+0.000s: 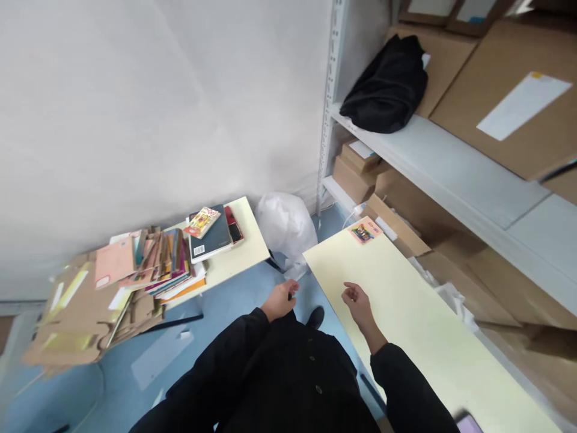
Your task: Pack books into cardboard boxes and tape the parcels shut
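Observation:
In the head view my left hand (280,300) hangs in front of my body, over the gap between two tables. Its fingers are curled in; a small dark patch shows between thumb and fingers, and I cannot tell whether it is an object. My right hand (359,305) hovers above the pale yellow table (406,300) on the right, fingers loosely bent and apart, holding nothing. Farther up that table, near its far end, lies a small pink card or booklet (366,230) with a colourful picture. A phone-like device (467,423) is partly visible at the bottom edge.
On the left table (255,231) lie a dark blue book (211,234), a small colourful booklet (202,222), a pile of books and papers (162,258), and flattened cardboard (72,313). A white plastic bag (286,225) stands between the tables. Shelving (433,150) holds boxes and black cloth (387,84).

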The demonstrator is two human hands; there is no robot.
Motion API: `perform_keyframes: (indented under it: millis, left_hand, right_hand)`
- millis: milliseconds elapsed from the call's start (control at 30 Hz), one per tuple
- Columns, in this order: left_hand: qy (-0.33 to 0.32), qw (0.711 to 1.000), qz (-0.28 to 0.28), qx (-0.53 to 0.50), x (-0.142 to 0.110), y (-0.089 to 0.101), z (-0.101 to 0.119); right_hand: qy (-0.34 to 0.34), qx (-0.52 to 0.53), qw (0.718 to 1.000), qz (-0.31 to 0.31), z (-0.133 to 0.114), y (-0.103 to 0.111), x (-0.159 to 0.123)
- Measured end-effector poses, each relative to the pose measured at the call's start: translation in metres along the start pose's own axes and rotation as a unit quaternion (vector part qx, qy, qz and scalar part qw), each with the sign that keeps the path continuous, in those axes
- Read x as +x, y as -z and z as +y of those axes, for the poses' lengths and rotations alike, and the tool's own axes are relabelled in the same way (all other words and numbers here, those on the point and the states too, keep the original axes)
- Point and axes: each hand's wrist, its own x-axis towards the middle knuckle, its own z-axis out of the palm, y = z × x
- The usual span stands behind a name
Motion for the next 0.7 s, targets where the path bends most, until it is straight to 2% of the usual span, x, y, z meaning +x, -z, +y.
perform_keyframes:
  millis: [167,300,400,533,700]
  left_hand:
    - [0.054,0.997,0.039,-0.025,-0.011,0.025,-0.022]
    - [0.09,0.993,0.06,-0.057,-0.014,0.046,-0.043]
    - [0.105,0.988,0.07,-0.084,-0.005,0.065,-0.061]
    - [0.117,0.983,0.053,-0.13,0.026,0.093,-0.087]
    - [0.103,0.979,0.027,-0.172,0.094,0.129,-0.108]
  right_hand:
    - [-0.016,-0.01,0.998,-0.066,-0.008,-0.035,0.034]
    - [-0.024,-0.016,0.994,-0.108,-0.018,-0.075,0.063]
    - [-0.024,-0.03,0.99,-0.135,-0.029,-0.108,0.087]
    - [-0.041,-0.05,0.987,-0.148,-0.043,-0.15,0.126]
    - [-0.048,-0.126,0.983,-0.121,-0.039,-0.201,0.195]
